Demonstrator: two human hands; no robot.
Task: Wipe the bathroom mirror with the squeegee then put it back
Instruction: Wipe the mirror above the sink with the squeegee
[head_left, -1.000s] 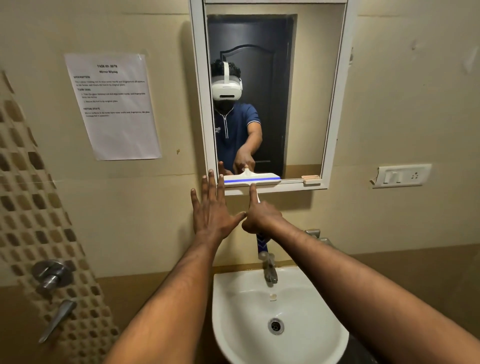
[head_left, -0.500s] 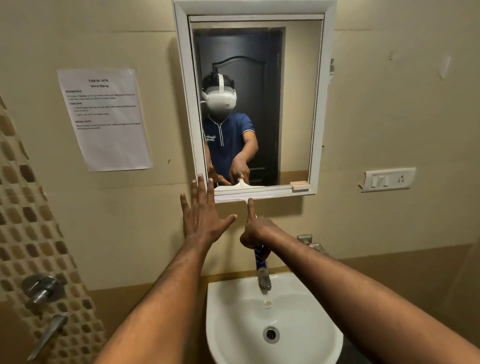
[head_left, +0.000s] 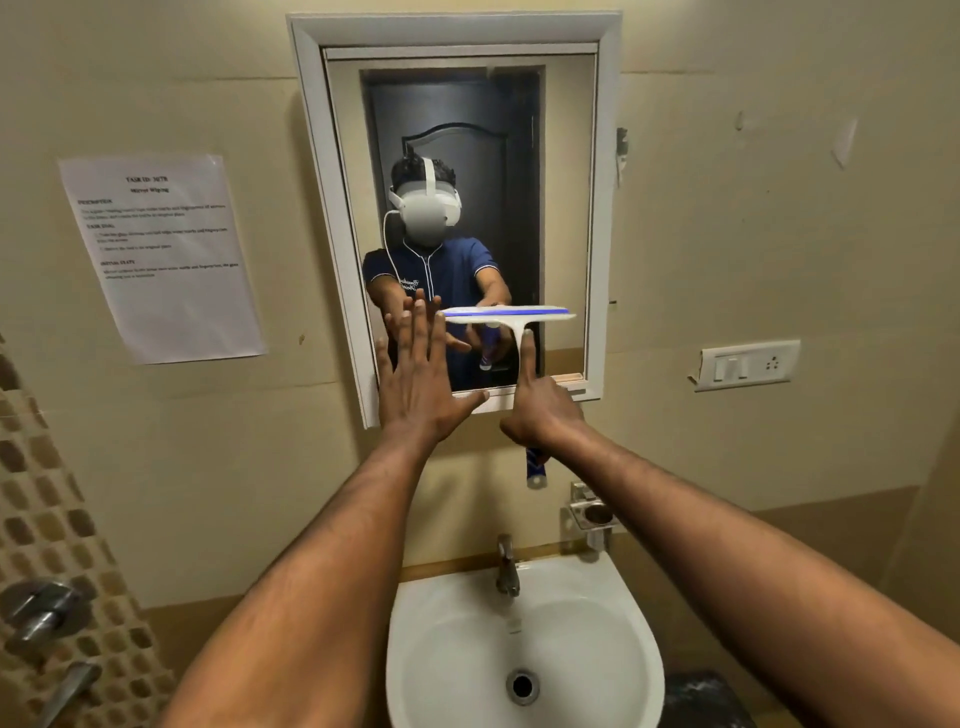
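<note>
A white-framed bathroom mirror (head_left: 566, 171) hangs on the beige wall above the basin. My right hand (head_left: 543, 415) grips the squeegee (head_left: 511, 314) by its blue-and-white handle, index finger stretched up along the stem. The white blade with its blue strip lies level across the lower third of the glass. My left hand (head_left: 418, 374) is flat with fingers spread over the mirror's lower left corner, just left of the blade. The handle's end sticks out below my right fist.
A white wash basin (head_left: 457, 649) with a metal tap (head_left: 506, 569) sits directly below. A metal holder (head_left: 589, 514) is fixed right of the tap. An instruction sheet (head_left: 161, 254) hangs left, a switch plate (head_left: 745, 364) right, and shower valves (head_left: 39, 613) at lower left.
The squeegee blade has risen from the mirror's bottom edge to the lower third of the glass. My left hand has moved up onto the mirror's corner. The camera has tilted upward.
</note>
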